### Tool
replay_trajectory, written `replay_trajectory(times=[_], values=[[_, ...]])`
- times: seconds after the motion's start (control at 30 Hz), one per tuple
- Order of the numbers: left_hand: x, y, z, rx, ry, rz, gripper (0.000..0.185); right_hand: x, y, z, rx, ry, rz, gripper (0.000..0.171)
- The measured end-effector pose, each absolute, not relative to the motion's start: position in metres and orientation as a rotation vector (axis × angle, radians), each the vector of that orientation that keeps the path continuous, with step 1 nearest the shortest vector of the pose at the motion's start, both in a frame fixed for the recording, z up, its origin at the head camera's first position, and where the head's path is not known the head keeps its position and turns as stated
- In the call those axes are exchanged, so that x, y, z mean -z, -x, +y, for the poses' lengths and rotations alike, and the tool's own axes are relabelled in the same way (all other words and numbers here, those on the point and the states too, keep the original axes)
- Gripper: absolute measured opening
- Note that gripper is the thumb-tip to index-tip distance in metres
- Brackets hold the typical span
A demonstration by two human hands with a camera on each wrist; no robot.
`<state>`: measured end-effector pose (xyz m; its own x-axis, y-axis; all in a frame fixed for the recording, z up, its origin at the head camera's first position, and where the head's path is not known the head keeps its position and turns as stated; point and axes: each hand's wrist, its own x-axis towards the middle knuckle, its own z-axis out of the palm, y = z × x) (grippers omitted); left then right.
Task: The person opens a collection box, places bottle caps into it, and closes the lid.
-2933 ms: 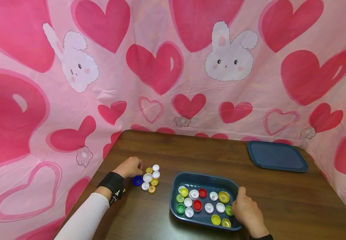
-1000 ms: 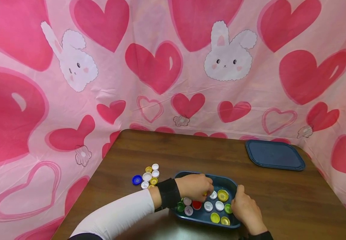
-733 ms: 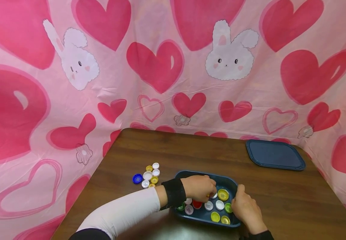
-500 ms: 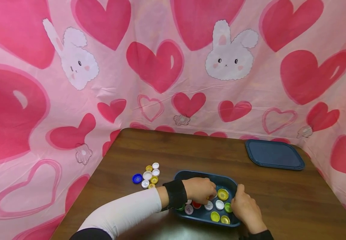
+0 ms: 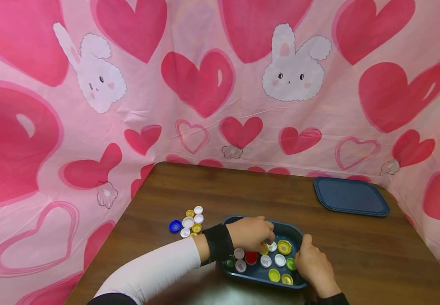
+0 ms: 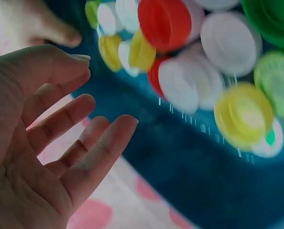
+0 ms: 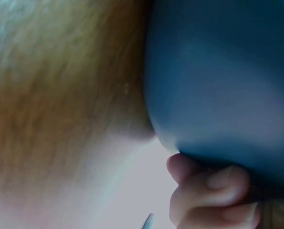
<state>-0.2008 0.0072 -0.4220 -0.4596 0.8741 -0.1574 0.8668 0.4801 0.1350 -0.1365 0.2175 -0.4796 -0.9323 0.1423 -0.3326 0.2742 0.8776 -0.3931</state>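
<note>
My left hand [image 5: 249, 234] hovers over a dark blue plastic bin [image 5: 259, 272] holding white, red, green and yellow bottle caps. In the left wrist view its fingers [image 6: 101, 155] are spread and relaxed, with nothing between them. Just under the fingertips lies a yellow cap [image 5: 264, 249], close to a white cap [image 5: 272, 246]. My right hand [image 5: 314, 266] grips the bin's right end, thumb up on the rim. The right wrist view shows its curled fingertips [image 7: 213, 191] underneath the bin's outer wall [image 7: 218, 95]. My left hand and wrist hide the bin's back-left part.
Left of the bin, a loose cluster of caps lies on the wooden table [image 5: 220, 186], including a blue cap [image 5: 175, 226], a large white cap [image 5: 187, 222] and a gold cap [image 5: 196, 228]. A flat blue lid [image 5: 351, 196] rests at the back right. Patterned cloth hangs behind.
My left hand moved from the table's cap cluster rightward over the bin, carrying a yellow cap. It set the cap down and its fingers opened. My right hand kept its grip.
</note>
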Motion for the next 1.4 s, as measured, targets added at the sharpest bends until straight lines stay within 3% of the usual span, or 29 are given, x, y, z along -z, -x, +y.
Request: replay_trajectory(times=[0.4,0.87,1.4], values=[[0.390,0.239,-0.089,-0.214,-1.258,2.888,0.027,0.480,0.133,0.219,0.652,-0.285,2.786,0.039],[0.417,0.239,-0.181,-0.329,-0.803,2.983,0.040,0.480,0.133,0.219,0.655,-0.272,2.797,0.035],[0.454,0.216,-0.230,-0.416,-0.585,2.920,0.037,0.480,0.135,0.219,0.657,-0.290,2.767,0.038]])
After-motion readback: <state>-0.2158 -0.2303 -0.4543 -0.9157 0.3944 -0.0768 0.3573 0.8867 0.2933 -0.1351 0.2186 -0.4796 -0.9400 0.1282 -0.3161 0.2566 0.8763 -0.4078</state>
